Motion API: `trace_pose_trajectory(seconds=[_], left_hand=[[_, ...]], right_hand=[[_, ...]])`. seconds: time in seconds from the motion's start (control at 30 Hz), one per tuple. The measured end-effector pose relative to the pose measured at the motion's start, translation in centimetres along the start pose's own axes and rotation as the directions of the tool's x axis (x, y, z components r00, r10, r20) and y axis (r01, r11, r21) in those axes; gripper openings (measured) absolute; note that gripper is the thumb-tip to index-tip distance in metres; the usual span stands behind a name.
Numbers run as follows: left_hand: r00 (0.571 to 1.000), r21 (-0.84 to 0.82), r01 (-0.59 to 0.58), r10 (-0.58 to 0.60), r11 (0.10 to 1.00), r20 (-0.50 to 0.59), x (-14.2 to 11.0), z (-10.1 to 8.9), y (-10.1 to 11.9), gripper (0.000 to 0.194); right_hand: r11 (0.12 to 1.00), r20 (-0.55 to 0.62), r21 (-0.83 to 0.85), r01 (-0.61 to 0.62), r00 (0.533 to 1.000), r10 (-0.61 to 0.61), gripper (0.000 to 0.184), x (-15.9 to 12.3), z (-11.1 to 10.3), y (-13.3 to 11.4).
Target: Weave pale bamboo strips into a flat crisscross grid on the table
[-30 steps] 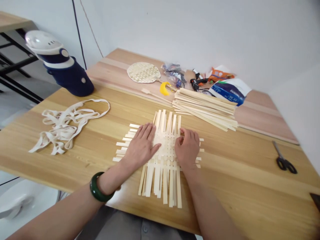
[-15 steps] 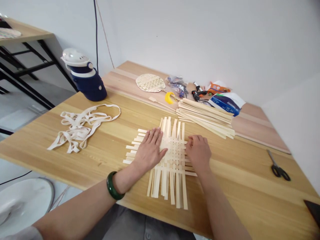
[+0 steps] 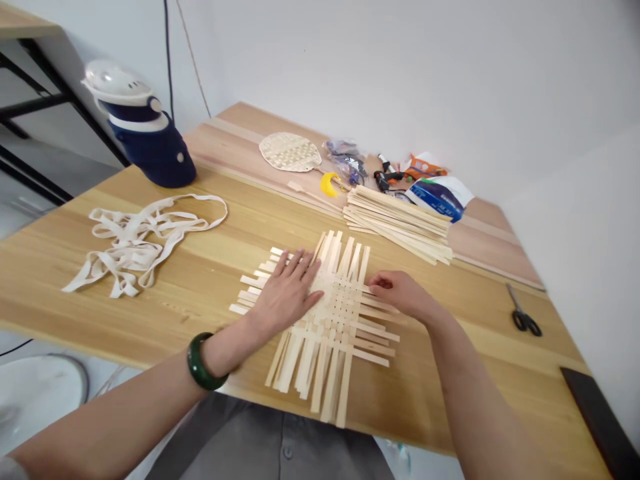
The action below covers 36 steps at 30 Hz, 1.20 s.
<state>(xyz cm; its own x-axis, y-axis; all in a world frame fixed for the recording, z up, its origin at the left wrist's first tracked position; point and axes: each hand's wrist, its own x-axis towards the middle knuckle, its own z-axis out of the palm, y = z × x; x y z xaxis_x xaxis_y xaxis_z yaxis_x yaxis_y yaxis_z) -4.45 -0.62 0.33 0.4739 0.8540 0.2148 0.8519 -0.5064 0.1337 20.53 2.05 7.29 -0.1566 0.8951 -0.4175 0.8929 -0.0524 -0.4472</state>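
You wear a dark green glossy bangle on your left wrist. A grey button-front shirt with a matching round button occupies the lower centre of the frame. Both forearms are bare; a pale sleeve shows at the lower left corner.

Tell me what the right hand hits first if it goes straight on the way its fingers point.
The right hand would meet the woven bamboo strips first. Its fingertips point left at their edge; depth leaves unclear whether they already touch.
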Motion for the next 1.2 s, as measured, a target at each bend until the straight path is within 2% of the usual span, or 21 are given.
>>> trace_pose_trajectory(seconds=[0.07, 0.13, 0.3, 0.4, 0.57, 0.77, 0.97, 1.2], left_hand=[[1.000, 0.003, -0.015, 0.015, 1.000, -0.022, -0.5, -0.6, 0.2, 0.055], [0.999, -0.010, -0.034, 0.033, 0.999, -0.037, -1.0, -0.9, 0.9, 0.055], [0.998, -0.042, -0.065, 0.064, 0.997, -0.008, -2.3, 0.1, 2.7, 0.074], [0.996, -0.030, -0.084, 0.084, 0.996, 0.008, -2.8, 0.7, 2.9, 0.080], [0.996, -0.025, -0.087, 0.088, 0.996, 0.022, -2.9, 0.7, 2.8, 0.078], [0.996, -0.023, -0.087, 0.088, 0.996, 0.024, -3.0, 0.7, 2.9, 0.080], [0.996, -0.025, -0.086, 0.087, 0.996, 0.030, -2.9, 0.7, 3.0, 0.079], [0.995, -0.039, -0.093, 0.094, 0.995, 0.039, -2.9, 0.6, 3.0, 0.080]], right_hand=[[0.992, 0.103, 0.123, 0.030, 0.994, -0.043, 0.021, -0.3, -0.2, 0.4], [0.979, 0.158, 0.201, 0.021, 0.986, -0.054, 0.026, -0.5, -0.1, 0.6], [0.979, 0.224, 0.206, 0.006, 0.973, -0.053, 0.030, -0.7, 0.5, 0.4], [0.976, 0.226, 0.218, -0.008, 0.973, -0.043, 0.028, -0.7, 0.8, 0.3], [0.968, 0.234, 0.251, -0.027, 0.972, -0.033, 0.025, -0.4, 1.0, 0.2], [0.950, 0.255, 0.278, -0.140, 0.965, 0.067, 0.022, -0.3, 0.7, -0.5], [0.973, 0.312, 0.215, -0.081, 0.950, 0.010, 0.017, 0.2, 0.3, -0.5], [0.976, 0.336, 0.196, -0.097, 0.941, 0.026, 0.013, 0.5, 0.2, -0.8]])
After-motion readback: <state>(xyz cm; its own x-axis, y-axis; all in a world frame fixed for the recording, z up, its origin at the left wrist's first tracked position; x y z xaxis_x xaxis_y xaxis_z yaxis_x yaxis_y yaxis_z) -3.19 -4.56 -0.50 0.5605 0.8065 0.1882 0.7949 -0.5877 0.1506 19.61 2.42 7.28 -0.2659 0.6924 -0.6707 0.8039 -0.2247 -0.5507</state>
